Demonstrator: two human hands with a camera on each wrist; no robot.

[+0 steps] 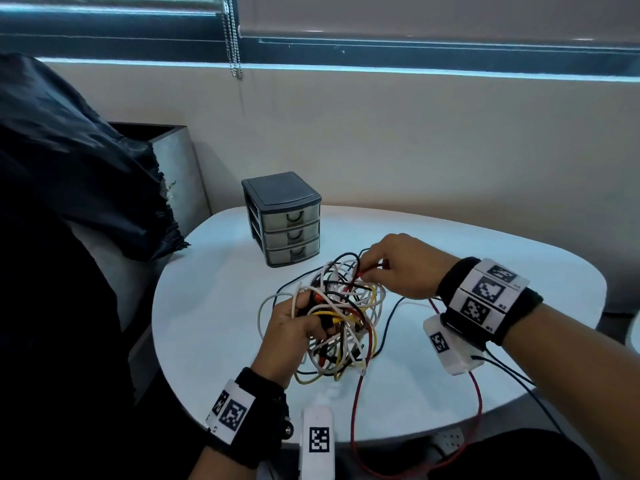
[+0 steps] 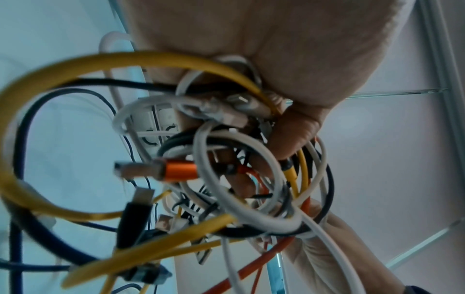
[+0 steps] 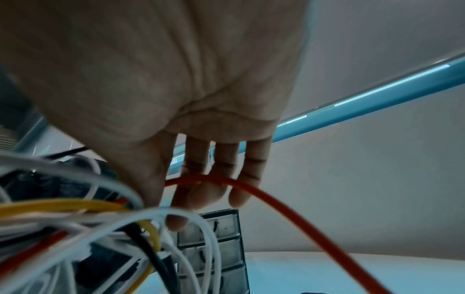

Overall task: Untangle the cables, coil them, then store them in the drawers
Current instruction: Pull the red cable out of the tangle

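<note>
None of the cables [image 1: 332,317] is freed or coiled: left hand [image 1: 291,327] clutches the tangle, right hand [image 1: 405,265] pinches a red strand [image 3: 289,206], drawers [image 1: 289,233] closed.

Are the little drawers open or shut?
Shut. All three fronts of the small grey plastic drawer unit sit flush with its frame; none is pulled out.

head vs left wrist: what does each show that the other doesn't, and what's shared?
Head only: the whole white table, the grey drawer unit's dark top, all three drawers closed, both wristbands, and the right hand pinching a red cable at the far side of the cable tangle.

Left wrist only: close-up connectors inside the tangle, including an orange-sleeved plug and a black flat plug.

Both: the left hand gripping the tangle of white, yellow, black and red cables.
</note>
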